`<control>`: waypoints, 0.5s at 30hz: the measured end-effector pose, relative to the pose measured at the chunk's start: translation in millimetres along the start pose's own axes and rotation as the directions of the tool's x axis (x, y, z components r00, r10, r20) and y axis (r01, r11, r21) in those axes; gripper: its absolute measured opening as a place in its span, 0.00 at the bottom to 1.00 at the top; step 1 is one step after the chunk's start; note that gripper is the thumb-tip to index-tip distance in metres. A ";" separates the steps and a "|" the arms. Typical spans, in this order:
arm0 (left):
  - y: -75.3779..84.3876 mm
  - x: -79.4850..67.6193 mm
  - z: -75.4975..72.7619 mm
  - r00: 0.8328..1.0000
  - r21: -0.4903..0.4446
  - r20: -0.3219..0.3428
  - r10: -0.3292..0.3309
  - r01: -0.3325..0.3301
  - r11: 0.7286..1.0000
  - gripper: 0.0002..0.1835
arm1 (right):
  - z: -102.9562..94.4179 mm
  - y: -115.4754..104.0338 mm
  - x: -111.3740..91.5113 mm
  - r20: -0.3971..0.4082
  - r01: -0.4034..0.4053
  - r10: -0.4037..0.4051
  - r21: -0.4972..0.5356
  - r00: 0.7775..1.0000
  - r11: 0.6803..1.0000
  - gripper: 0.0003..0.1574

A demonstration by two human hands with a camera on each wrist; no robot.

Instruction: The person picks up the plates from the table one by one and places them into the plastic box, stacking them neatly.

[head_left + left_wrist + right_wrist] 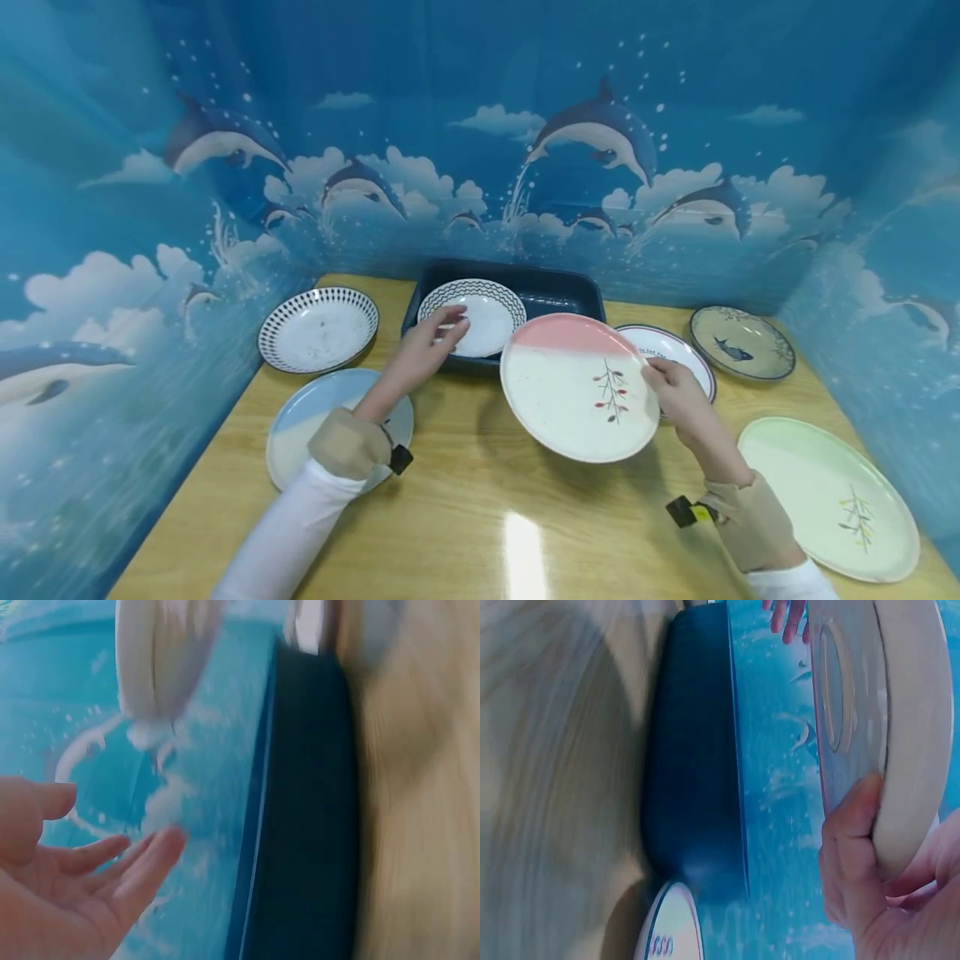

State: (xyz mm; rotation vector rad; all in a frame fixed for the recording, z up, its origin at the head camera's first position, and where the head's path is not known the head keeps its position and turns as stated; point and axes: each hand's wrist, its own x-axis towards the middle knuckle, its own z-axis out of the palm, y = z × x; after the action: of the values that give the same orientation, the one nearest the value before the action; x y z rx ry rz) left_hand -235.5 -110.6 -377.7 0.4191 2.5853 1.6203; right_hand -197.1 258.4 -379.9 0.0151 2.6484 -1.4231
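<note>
My right hand [686, 404] grips the right edge of a round pink-and-white plate [558, 400] with a red-leaved twig pattern. This plate is held up over the table, tilted, in front of a dark blue rectangular basin [566, 290]; its underside with a foot ring shows in the right wrist view. Nothing is in my left hand [423, 354], which hovers at the basin's front with loosely spread fingers [146, 874]. It overlaps a white plate [487, 323] with a wavy-lined rim that lies in the basin's left part.
Left stand a black-patterned white plate [318, 333] and a blue-and-white plate [300, 433], partly behind my left arm. Right lie a dark-rimmed white plate [693, 367], half hidden, a beige fish plate [757, 346] and a green-and-white plate [810, 492]. Dolphin-print curtains [450, 125] surround the wooden table [465, 500].
</note>
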 end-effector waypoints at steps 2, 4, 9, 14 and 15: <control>4.7 -5.0 7.9 0.993 -0.161 0.108 -0.046 0.063 0.985 0.29 | 7.0 -5.5 5.4 -0.006 0.026 -0.026 0.026 1.000 0.999 0.30; 6.6 -10.6 13.4 0.974 -0.281 0.215 -0.076 0.137 0.950 0.29 | 14.0 -10.2 10.4 -0.001 0.034 -0.034 0.054 0.999 0.998 0.29; -2.6 -21.3 15.8 0.942 -0.388 0.330 -0.058 0.191 0.901 0.27 | 29.4 -16.1 18.2 -0.002 0.048 -0.048 0.107 0.999 0.993 0.26; -16.3 -28.7 10.1 0.933 -0.448 0.357 -0.046 0.214 0.868 0.25 | 39.9 -18.2 19.3 0.046 -0.011 0.001 0.204 0.999 0.979 0.27; -18.8 -29.8 9.2 0.932 -0.454 0.360 -0.049 0.221 0.863 0.25 | 41.3 -18.3 19.6 0.058 -0.027 0.015 0.217 0.998 0.976 0.27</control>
State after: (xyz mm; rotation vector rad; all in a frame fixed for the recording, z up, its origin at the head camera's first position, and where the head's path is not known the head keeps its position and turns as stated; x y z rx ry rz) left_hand -208.7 -118.0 -401.3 0.4145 1.8266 1.8717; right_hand -213.1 212.8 -389.6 0.0252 2.4284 -1.6741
